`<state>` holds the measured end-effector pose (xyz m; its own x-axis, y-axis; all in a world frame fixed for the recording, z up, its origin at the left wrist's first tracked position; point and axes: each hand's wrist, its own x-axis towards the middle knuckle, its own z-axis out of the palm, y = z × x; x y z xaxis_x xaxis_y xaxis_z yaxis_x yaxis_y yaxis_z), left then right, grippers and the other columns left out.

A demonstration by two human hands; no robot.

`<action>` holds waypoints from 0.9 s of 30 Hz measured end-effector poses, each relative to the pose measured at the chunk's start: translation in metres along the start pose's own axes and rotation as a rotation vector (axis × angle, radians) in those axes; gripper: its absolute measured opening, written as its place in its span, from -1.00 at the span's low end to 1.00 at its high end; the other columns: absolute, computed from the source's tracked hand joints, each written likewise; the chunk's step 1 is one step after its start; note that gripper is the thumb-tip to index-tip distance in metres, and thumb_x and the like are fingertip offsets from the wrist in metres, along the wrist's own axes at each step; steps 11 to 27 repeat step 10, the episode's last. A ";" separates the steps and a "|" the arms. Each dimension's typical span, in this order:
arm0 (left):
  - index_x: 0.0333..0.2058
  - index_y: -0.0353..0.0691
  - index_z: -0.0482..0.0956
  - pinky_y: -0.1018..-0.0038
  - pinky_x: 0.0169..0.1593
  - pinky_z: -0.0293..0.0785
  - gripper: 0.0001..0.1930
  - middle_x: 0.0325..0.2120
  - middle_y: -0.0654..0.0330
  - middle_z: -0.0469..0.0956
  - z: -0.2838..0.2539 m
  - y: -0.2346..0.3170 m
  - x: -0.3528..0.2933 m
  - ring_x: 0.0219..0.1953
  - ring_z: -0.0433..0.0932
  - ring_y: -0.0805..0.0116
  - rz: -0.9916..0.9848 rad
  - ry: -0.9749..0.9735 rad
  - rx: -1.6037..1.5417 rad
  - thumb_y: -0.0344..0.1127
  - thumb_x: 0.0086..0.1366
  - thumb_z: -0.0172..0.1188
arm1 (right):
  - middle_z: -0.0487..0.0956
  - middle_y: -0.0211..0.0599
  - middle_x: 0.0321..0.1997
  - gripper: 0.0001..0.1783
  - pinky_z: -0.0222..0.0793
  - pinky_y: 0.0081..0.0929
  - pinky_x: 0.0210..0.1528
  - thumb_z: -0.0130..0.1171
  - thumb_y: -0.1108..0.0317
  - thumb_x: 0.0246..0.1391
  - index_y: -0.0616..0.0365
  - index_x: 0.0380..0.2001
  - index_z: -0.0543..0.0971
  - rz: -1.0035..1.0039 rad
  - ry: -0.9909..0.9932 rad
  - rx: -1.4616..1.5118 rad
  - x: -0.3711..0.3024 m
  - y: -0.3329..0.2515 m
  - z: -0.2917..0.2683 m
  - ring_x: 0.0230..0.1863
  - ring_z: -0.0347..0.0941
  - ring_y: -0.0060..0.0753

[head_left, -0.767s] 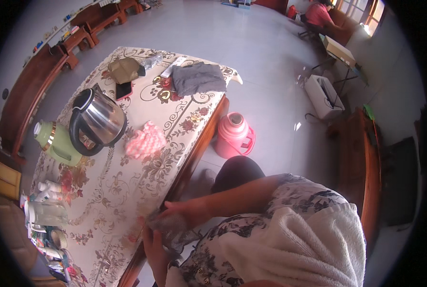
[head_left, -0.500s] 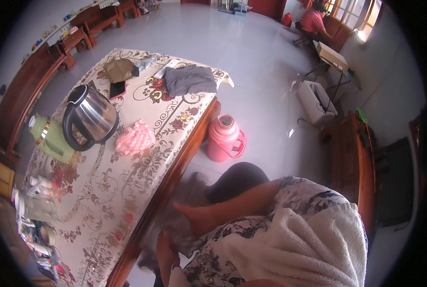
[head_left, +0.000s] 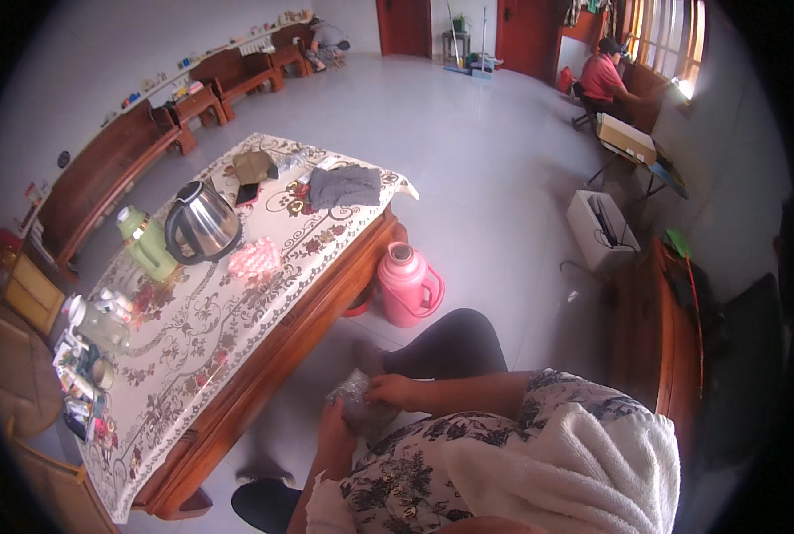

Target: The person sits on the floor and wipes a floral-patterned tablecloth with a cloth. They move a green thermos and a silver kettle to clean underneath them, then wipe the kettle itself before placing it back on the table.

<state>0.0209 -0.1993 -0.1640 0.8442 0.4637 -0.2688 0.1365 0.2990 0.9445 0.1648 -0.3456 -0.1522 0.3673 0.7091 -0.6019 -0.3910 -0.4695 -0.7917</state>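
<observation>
Low in front of my lap, both hands are on a crinkled, greyish see-through plastic bag [head_left: 352, 389]; what it contains, if anything, I cannot make out. My left hand [head_left: 335, 420] grips its near left side. From the right, my right hand [head_left: 393, 392] pinches the bag with closed fingers. A white towel [head_left: 566, 467] lies over my lap on the patterned dress. Just beyond my knee, a pink thermos flask [head_left: 406, 289] stands on the floor beside the table.
At my left is a wooden table with a flowered cloth [head_left: 210, 329]. On it are a steel kettle [head_left: 208, 222], a green flask [head_left: 146, 245], a pink bundle [head_left: 254, 258], a grey cloth [head_left: 345, 188] and a phone [head_left: 248, 193]. A person [head_left: 603, 80] sits by the window.
My view has tilted up and shifted, showing more of the far room. The right hand has drawn back, closing on the bag; the bag, hanging loose and blurred before, is now bunched between both hands.
</observation>
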 end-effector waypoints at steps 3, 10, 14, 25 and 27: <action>0.07 -0.31 0.43 0.19 0.12 0.40 -0.64 0.03 -0.07 0.47 -0.003 0.011 -0.018 0.05 0.48 0.00 0.143 0.014 0.271 -0.46 0.29 0.06 | 0.60 -0.25 -0.10 -0.31 0.44 -0.29 -0.11 0.38 -0.08 -0.05 0.11 0.06 0.51 -0.108 -0.002 -0.042 -0.014 -0.002 -0.023 -0.09 0.50 -0.37; 0.08 -0.32 0.39 0.21 0.15 0.37 -0.58 0.05 0.02 0.46 0.044 0.044 -0.067 0.05 0.48 0.08 -0.231 -0.092 -0.484 -0.42 0.25 0.18 | 0.50 -0.22 0.18 -0.17 0.23 -0.23 0.25 0.33 -0.24 -0.04 0.04 0.19 0.43 0.038 -0.577 0.435 -0.044 0.028 -0.017 0.18 0.40 -0.19; 0.08 -0.32 0.39 0.21 0.15 0.37 -0.58 0.05 0.02 0.46 0.044 0.044 -0.067 0.05 0.48 0.08 -0.231 -0.092 -0.484 -0.42 0.25 0.18 | 0.50 -0.22 0.18 -0.17 0.23 -0.23 0.25 0.33 -0.24 -0.04 0.04 0.19 0.43 0.038 -0.577 0.435 -0.044 0.028 -0.017 0.18 0.40 -0.19; 0.08 -0.32 0.39 0.21 0.15 0.37 -0.58 0.05 0.02 0.46 0.044 0.044 -0.067 0.05 0.48 0.08 -0.231 -0.092 -0.484 -0.42 0.25 0.18 | 0.50 -0.22 0.18 -0.17 0.23 -0.23 0.25 0.33 -0.24 -0.04 0.04 0.19 0.43 0.038 -0.577 0.435 -0.044 0.028 -0.017 0.18 0.40 -0.19; 0.08 -0.32 0.39 0.21 0.15 0.37 -0.58 0.05 0.02 0.46 0.044 0.044 -0.067 0.05 0.48 0.08 -0.231 -0.092 -0.484 -0.42 0.25 0.18 | 0.50 -0.22 0.18 -0.17 0.23 -0.23 0.25 0.33 -0.24 -0.04 0.04 0.19 0.43 0.038 -0.577 0.435 -0.044 0.028 -0.017 0.18 0.40 -0.19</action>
